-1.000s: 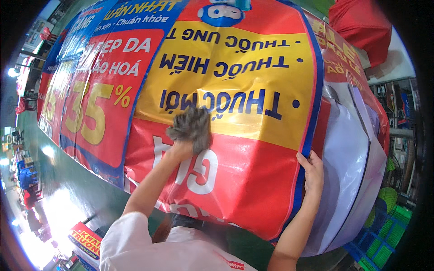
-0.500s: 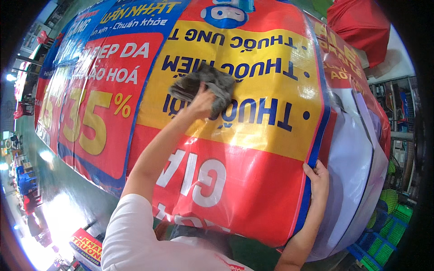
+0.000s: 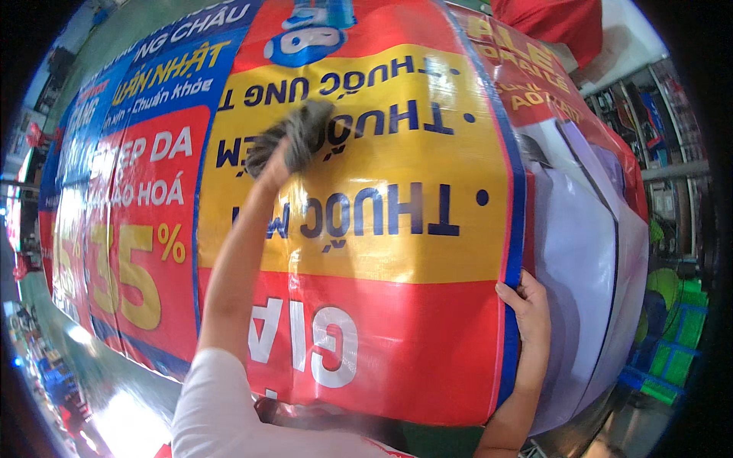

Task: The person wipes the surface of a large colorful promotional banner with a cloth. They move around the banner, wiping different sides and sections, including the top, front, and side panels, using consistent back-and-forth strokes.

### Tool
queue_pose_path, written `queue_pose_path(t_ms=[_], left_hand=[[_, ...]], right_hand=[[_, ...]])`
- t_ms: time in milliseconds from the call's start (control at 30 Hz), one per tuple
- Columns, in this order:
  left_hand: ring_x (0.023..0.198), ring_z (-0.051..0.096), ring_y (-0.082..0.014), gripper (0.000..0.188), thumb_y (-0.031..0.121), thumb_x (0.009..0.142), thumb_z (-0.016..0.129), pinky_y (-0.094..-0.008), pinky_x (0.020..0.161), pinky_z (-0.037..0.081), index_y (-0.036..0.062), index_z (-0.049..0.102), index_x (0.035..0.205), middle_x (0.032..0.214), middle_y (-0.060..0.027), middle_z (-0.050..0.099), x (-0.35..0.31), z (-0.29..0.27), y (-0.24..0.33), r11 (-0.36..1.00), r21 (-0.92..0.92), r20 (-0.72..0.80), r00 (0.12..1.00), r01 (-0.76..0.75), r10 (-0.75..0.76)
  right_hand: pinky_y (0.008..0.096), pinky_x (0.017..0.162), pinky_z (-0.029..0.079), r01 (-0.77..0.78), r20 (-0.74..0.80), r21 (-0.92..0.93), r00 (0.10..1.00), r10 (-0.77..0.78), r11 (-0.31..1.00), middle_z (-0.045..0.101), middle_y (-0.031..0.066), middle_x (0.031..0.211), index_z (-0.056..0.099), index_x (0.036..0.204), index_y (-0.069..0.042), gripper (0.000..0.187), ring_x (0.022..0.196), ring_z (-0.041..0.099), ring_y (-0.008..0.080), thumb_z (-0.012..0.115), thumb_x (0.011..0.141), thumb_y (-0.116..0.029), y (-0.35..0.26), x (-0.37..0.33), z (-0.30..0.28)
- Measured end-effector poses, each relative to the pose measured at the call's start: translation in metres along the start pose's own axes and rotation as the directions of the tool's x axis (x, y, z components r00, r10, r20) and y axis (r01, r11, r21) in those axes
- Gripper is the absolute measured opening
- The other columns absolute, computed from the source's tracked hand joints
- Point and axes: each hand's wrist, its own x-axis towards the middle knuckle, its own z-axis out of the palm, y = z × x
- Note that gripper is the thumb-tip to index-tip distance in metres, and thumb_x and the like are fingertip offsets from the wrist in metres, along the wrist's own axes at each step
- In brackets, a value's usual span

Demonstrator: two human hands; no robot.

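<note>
A large printed vinyl banner (image 3: 416, 336), red and yellow with a blue border, spreads out in front of me, its lettering upside down. My left hand (image 3: 275, 162) is closed on a dark grey cloth (image 3: 307, 133) and presses it against the yellow part; hand and cloth are blurred by motion. At the near right, my right hand (image 3: 529, 309) grips the banner's blue edge, thumb on top and the other fingers partly hidden.
Layered white-backed sheets (image 3: 576, 259) lie right of the banner's edge. Beyond them is another red printed sheet (image 3: 527, 72), with red fabric (image 3: 553, 27) at the back. Green and blue crates (image 3: 676, 336) and metal shelving (image 3: 676, 172) stand at the right.
My left hand has moved the cloth away from me across the yellow part, uncovering letters nearer me. The view has shifted, while my right hand keeps its grip on the edge.
</note>
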Motion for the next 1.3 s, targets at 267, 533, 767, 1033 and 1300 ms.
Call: queue_pose_path(t_ms=[267,533,767,1033,1300], left_hand=[[0.106,0.061,-0.0411,0.040,0.027,0.080,0.056,-0.0494,0.096,0.045,0.0001,0.067,0.107,0.111,-0.0247,0.065,0.061,0.117,0.151,0.773,0.599,0.437,0.894,-0.208,-0.098],[0.134,0.041,-0.0353,0.057,0.034,0.084,0.057,-0.0562,0.113,0.025,0.0095,0.051,0.136,0.140,-0.0191,0.049,-0.025,0.180,0.197,0.264,0.534,0.728,0.596,-0.803,0.339],[0.137,0.037,-0.0300,0.053,0.043,0.097,0.040,-0.0422,0.113,0.030,0.0151,0.045,0.142,0.148,-0.0079,0.042,0.070,0.152,0.145,0.717,0.557,0.465,0.872,-0.420,0.150],[0.145,0.022,-0.0321,0.051,0.031,0.096,0.045,-0.0536,0.115,0.018,0.0152,0.043,0.144,0.156,-0.0047,0.029,0.013,0.058,0.012,0.764,0.645,0.114,0.989,-0.005,-0.090],[0.148,0.008,-0.0370,0.043,0.024,0.082,0.066,-0.0637,0.113,-0.003,0.0103,0.062,0.123,0.157,-0.0126,0.026,-0.194,0.084,0.099,0.858,0.509,0.053,0.997,-0.071,0.050]], right_hand=[[0.0267,0.070,0.047,0.028,-0.022,-0.116,0.999,-0.030,0.993,0.066,0.0038,0.086,0.064,0.103,0.002,0.024,0.077,0.058,0.0079,0.069,0.085,-0.012,0.001,0.002,0.002],[0.0326,0.078,0.047,0.188,-0.042,-0.296,0.977,-0.209,0.937,0.064,0.0126,0.080,0.062,0.103,0.005,0.029,0.081,0.059,0.0169,0.070,0.083,-0.015,0.015,0.012,0.000],[0.0297,0.079,0.049,0.049,-0.005,-0.155,0.999,-0.050,0.987,0.069,0.0101,0.092,0.063,0.107,0.004,0.031,0.083,0.063,0.0165,0.070,0.085,-0.016,0.006,0.007,-0.004],[0.0279,0.070,0.048,0.085,0.057,0.010,0.995,-0.086,0.996,0.070,0.0086,0.088,0.064,0.100,0.004,0.024,0.075,0.062,0.0121,0.069,0.086,-0.015,0.001,0.014,-0.004],[0.0286,0.069,0.050,0.156,0.087,-0.019,0.984,-0.154,0.988,0.070,0.0086,0.083,0.067,0.095,0.000,0.022,0.073,0.062,0.0121,0.070,0.085,-0.019,0.014,0.022,0.001]])
